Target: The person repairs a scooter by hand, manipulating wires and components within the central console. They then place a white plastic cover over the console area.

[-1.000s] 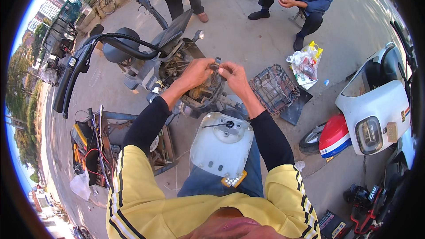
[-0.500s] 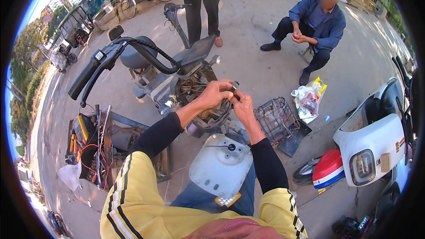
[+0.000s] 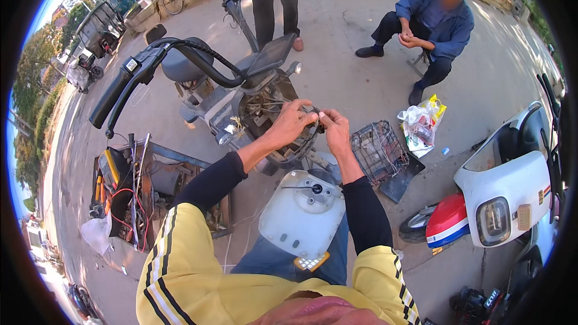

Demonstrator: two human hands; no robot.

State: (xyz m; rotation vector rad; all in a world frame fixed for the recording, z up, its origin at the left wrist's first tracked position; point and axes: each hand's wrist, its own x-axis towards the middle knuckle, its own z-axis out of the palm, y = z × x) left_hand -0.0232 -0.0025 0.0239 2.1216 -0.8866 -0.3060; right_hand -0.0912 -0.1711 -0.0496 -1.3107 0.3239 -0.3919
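Both hands meet at the right rim of the scooter's opened front housing (image 3: 265,103), which has exposed wires inside. My left hand (image 3: 289,125) has thumb and fingers closed around a small part I cannot make out, partly hidden by the fingers. My right hand (image 3: 336,132) pinches at the same spot, just right of the left thumb. A white plastic panel (image 3: 289,222) with a short dark cable at its round fitting rests over my legs below the hands.
A toolbox (image 3: 156,216) sits left; wire basket (image 3: 376,147), dark plate (image 3: 400,177) and plastic bags (image 3: 421,126) lie right. A white scooter (image 3: 512,174) stands far right. One person (image 3: 274,0) stands ahead; another in blue (image 3: 445,36) sits low at the upper right.
Over the last second the view shifts and the scene sits lower in the picture. My hands stay together at the housing; the right hand's fingers have moved slightly around the small part.
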